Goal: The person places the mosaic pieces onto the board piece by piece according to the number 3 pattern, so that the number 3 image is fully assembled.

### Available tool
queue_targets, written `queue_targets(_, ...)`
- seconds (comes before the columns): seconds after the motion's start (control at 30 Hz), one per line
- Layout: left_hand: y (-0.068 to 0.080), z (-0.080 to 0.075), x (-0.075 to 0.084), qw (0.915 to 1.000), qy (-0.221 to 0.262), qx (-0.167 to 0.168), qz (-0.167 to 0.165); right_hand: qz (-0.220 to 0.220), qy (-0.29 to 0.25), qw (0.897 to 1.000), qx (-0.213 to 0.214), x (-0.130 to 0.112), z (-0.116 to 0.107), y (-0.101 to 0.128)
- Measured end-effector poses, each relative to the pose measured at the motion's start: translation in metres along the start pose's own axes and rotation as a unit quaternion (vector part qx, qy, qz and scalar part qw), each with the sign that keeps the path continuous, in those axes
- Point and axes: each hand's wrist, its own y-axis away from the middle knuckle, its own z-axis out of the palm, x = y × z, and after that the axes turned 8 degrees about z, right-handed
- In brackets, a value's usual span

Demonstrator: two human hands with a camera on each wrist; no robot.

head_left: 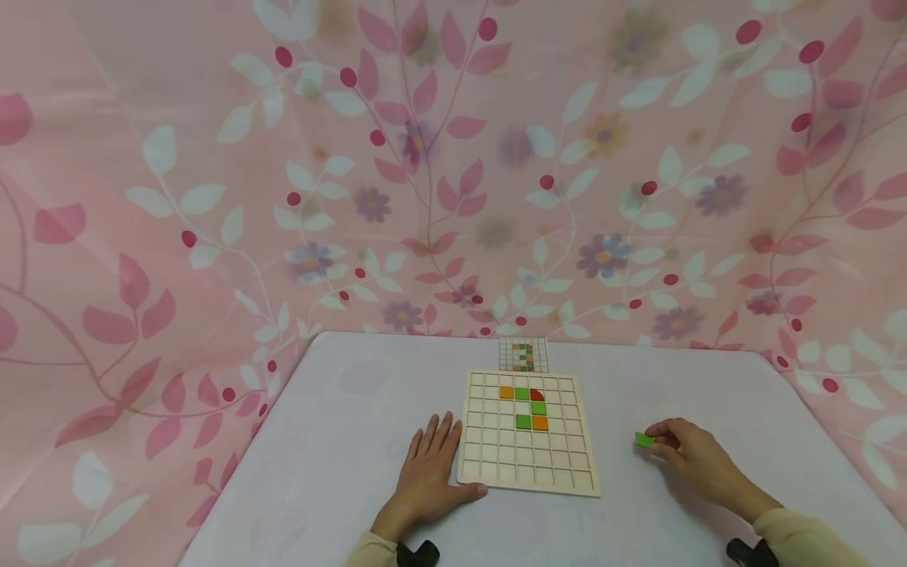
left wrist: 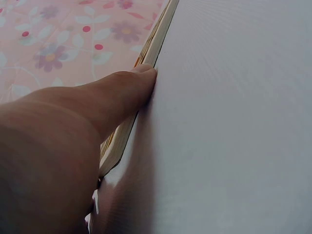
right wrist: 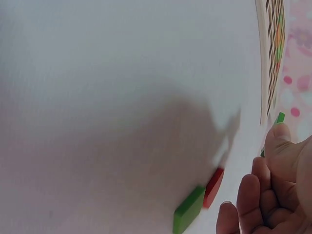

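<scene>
A square wooden grid board (head_left: 489,453) lies on the table with several orange, green and red tiles set in its upper cells. Along its left side lies my left hand (head_left: 431,475), fingers straight, the thumb reaching along the near edge. In the left wrist view that thumb (left wrist: 117,92) presses against the board's rim (left wrist: 127,139). To the right of the board, my right hand (head_left: 697,461) pinches a small green square tile (head_left: 643,439) between thumb and fingers. Below that hand, the right wrist view has a green tile (right wrist: 188,209) and a red tile (right wrist: 213,187) on the tabletop.
A small card (head_left: 506,354) printed with a grid and coloured pattern lies just behind the board. The white-covered table (head_left: 375,370) has rounded far corners. Behind it hangs a pink floral curtain (head_left: 453,157).
</scene>
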Motion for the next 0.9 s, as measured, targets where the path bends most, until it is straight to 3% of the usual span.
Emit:
queue_targets(0.17, 0.001, 0.000, -0.001, 1.0000, -0.002, 0.000, 0.000, -0.018, -0.019, 1.000, -0.005, -0.016, 0.011, 0.000)
queue_targets(0.9, 0.001, -0.002, 0.000, 0.9999, -0.008, 0.003, 0.010, -0.002, -0.061, 0.996, -0.061, -0.066, 0.046, -0.013)
